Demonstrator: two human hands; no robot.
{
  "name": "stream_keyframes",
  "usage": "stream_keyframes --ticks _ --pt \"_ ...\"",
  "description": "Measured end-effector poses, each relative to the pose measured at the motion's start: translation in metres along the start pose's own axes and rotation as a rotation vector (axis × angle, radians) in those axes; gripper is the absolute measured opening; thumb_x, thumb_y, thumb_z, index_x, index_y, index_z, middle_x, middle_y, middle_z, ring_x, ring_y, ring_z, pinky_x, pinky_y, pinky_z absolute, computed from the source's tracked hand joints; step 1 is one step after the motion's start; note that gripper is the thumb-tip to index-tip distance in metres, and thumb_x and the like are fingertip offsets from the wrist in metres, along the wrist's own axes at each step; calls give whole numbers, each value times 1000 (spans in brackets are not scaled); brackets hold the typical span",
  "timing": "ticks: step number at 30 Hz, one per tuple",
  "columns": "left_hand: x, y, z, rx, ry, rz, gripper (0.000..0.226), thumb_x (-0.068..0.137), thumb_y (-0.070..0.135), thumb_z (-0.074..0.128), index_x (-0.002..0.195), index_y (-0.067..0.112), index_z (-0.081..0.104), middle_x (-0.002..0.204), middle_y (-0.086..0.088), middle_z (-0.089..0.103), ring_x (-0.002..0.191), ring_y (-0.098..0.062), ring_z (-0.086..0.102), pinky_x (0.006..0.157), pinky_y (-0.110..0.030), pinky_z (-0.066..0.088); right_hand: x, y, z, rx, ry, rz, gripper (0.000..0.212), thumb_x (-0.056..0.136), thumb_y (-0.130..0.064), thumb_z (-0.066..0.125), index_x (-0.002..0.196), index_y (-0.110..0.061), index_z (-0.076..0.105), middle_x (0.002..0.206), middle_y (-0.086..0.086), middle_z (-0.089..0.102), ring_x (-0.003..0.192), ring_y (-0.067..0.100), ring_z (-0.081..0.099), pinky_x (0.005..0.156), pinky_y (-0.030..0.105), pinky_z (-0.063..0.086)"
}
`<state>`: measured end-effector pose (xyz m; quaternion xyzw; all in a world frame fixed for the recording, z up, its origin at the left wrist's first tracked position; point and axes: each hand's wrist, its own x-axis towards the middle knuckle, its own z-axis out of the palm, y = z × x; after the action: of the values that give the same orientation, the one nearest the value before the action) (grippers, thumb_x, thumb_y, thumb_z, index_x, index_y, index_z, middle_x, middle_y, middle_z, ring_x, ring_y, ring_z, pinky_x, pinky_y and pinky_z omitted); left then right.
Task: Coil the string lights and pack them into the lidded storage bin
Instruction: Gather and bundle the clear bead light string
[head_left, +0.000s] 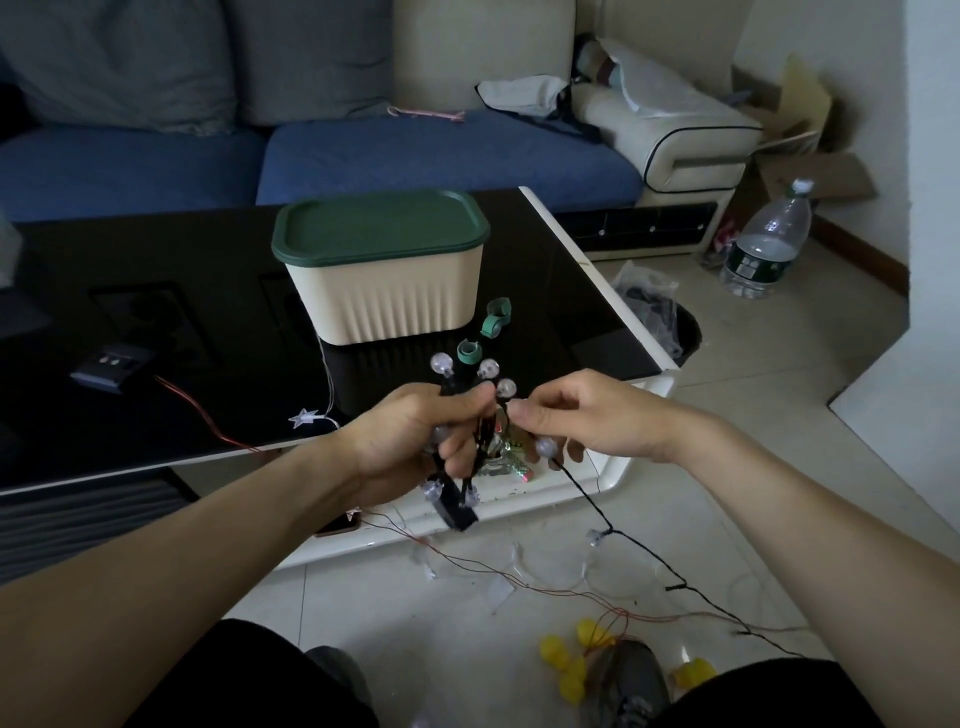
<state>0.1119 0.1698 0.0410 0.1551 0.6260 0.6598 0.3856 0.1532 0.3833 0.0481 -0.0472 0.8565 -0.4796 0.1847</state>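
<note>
Keep your left hand (415, 441) clamped on the coiled string lights (470, 410); your right hand (576, 421) pinches the wire (feed the floor slack evenly).

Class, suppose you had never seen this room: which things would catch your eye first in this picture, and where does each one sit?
First, the two hands at centre: the left hand grips a bundle of black string lights with clear round bulbs, while the right hand pinches the strand beside it. Behind them, on the glossy black table, stands a cream storage bin with its green lid on. The rest of the black wire trails down to the tiled floor at lower right.
</note>
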Motion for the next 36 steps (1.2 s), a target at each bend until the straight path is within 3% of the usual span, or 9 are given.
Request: stream_keyframes --ticks 4,9,12,15,20,24,28,33,36 --pt "0 12 2 -248 166 76 24 91 31 54 79 10 53 45 1 34 40 -13 34 47 -22 35 -1 6 0 -6 -102 113 65 86 -65 47 97 -7 71 85 8 75 79 18 69 75 27 51" --pt "1 16 -3 -394 320 81 31 102 31 46 83 9 55 55 -1 50 46 -15 50 50 -22 45 -2 14 1 -14 -37 174 45 108 -36 38 88 -6 66 67 3 66 67 19 65 71 31 49" --pt "1 14 -3 -394 335 58 32 103 31 46 89 5 58 58 -4 59 52 -17 59 52 -23 50 -2 14 3 -58 -1 198 40 108 -29 42 86 -6 65 58 -2 59 57 15 59 60 23 51" --pt "1 14 -3 -362 321 24 37 104 31 44 99 -1 62 58 -3 60 51 -15 60 50 -22 49 -1 11 5 -134 32 175 39 107 -30 46 84 -9 69 50 -9 51 48 8 47 58 28 50" --pt "4 14 -4 -423 223 32 40 105 30 40 102 -3 64 81 -4 70 73 -13 70 58 -19 53 1 -2 13 -192 5 101 24 105 -29 51 99 -18 72 58 -1 61 48 7 50 51 24 47" --pt "7 9 -2 -361 186 7 37 101 15 46 117 -16 60 107 -15 74 93 -14 73 73 -21 58 1 -16 25 -250 -44 19 24 103 -32 54 89 -20 69 61 -2 63 58 15 57 58 32 55" --pt "9 1 2 -196 196 0 28 90 3 60 112 -13 66 126 -44 51 114 -33 65 90 -31 57 1 -19 28 -370 -46 6 36 101 -39 57 73 -16 64 66 -4 66 54 16 60 59 33 53" --pt "14 -2 4 -151 270 50 38 84 -5 65 109 -31 52 109 -27 70 108 -26 69 88 -28 57 0 -15 25 -309 -53 23 23 104 -27 51 84 -28 62 79 -3 75 58 13 63 69 38 55" --pt "15 -3 11 -146 276 39 38 77 -2 71 105 -26 59 105 -25 71 95 -24 72 73 -25 59 -2 -15 29 -323 -106 52 24 106 -21 47 87 -22 63 89 -2 77 60 10 66 64 26 50"
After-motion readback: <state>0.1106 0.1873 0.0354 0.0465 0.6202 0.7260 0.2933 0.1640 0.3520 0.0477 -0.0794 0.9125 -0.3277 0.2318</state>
